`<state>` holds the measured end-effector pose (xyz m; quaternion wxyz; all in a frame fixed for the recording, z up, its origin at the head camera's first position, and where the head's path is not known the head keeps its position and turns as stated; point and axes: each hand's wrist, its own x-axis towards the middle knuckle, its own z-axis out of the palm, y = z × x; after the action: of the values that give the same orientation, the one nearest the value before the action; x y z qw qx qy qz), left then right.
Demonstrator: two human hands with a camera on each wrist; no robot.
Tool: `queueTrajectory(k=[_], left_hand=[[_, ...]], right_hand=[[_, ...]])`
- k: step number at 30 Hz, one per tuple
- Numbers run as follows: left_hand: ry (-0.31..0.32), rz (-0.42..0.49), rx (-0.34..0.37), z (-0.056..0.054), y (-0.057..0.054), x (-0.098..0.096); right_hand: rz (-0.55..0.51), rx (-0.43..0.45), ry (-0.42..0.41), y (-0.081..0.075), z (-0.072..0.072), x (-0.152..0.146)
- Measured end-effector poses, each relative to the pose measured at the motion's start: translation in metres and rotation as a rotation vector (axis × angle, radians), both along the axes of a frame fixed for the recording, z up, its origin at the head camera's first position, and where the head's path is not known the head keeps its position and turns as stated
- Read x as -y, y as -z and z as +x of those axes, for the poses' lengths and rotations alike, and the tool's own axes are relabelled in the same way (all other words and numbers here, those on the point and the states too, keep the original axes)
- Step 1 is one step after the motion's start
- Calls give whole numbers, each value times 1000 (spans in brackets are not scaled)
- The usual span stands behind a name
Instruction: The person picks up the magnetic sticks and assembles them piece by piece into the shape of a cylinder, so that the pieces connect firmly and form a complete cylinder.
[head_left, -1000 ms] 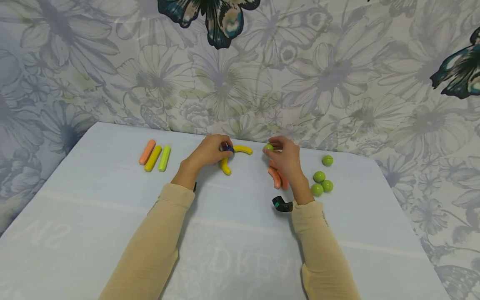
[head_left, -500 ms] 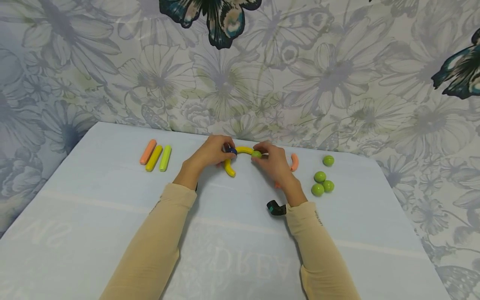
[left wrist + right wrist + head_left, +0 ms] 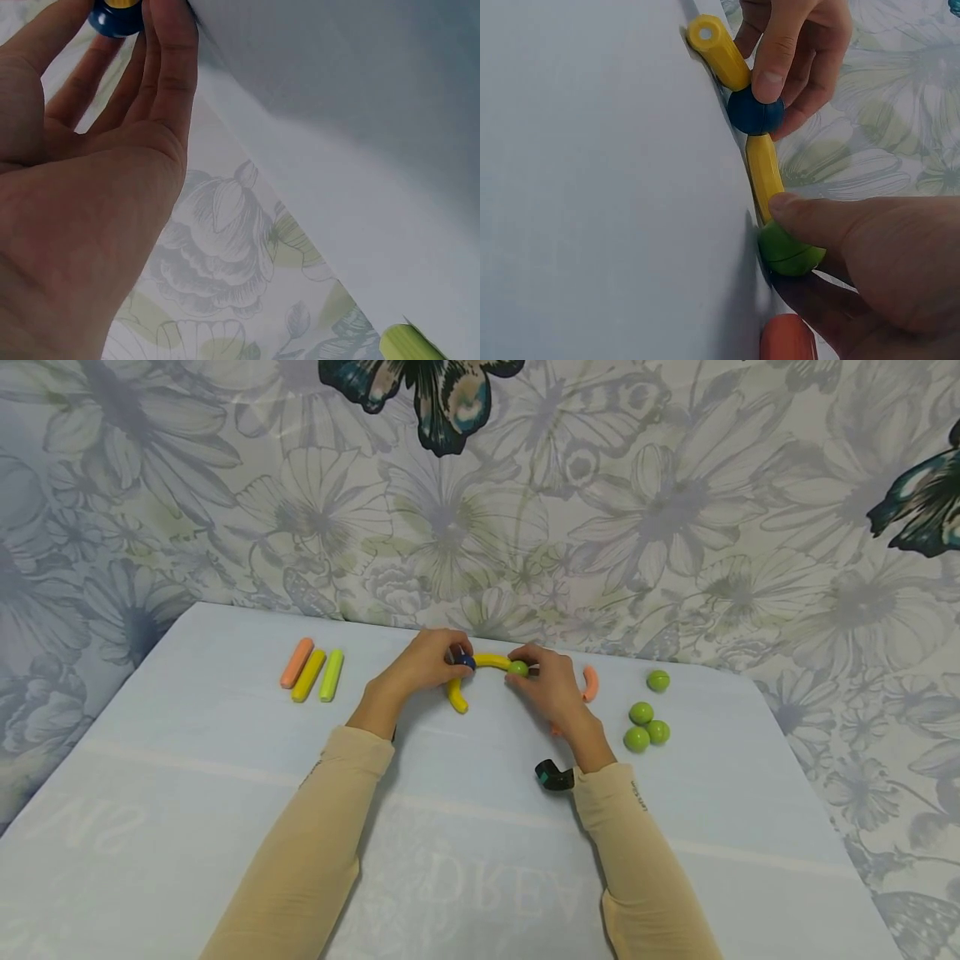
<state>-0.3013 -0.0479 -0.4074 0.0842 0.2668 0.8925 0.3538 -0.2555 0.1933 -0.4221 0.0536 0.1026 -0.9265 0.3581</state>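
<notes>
Pinching blue ball (image 3: 468, 661) in left hand (image 3: 429, 660), green ball (image 3: 517, 668) in right hand (image 3: 553, 683), at far side of bench (image 3: 480, 818). Showing pale-dotted end of near yellow rod (image 3: 727, 64) only from right wrist. Running left to right between balls with far yellow rod (image 3: 491, 661).

The left hand (image 3: 90, 191), its palm to the camera, holds a blue ball (image 3: 114, 22) between thumb and fingers near the table's edge. A yellow piece (image 3: 121, 3) shows against the ball, mostly out of view. Shadow darkens the white table (image 3: 337, 187) away from that edge. Beyond it, grey flowers and green leaves pattern the wall (image 3: 214, 251). Farther along, a green stick (image 3: 406, 343) lies with one end just beside the edge.
</notes>
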Motion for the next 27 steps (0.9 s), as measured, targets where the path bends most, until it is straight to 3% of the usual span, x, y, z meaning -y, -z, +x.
queueTrajectory(k=[7,12,20,27], left_hand=[[46,26,-5,-2,1,1],[41,19,-12,-1,0,0],[21,28,18,-2,-1,4],[17,50,55,-3,-1,10]], right_hand=[[3,-4,-10,-1,0,-1],[-45,-19,22,-8,1,-8],[-63,-79,126,-27,2,-38],[-68,-112,277,-37,7,-75]])
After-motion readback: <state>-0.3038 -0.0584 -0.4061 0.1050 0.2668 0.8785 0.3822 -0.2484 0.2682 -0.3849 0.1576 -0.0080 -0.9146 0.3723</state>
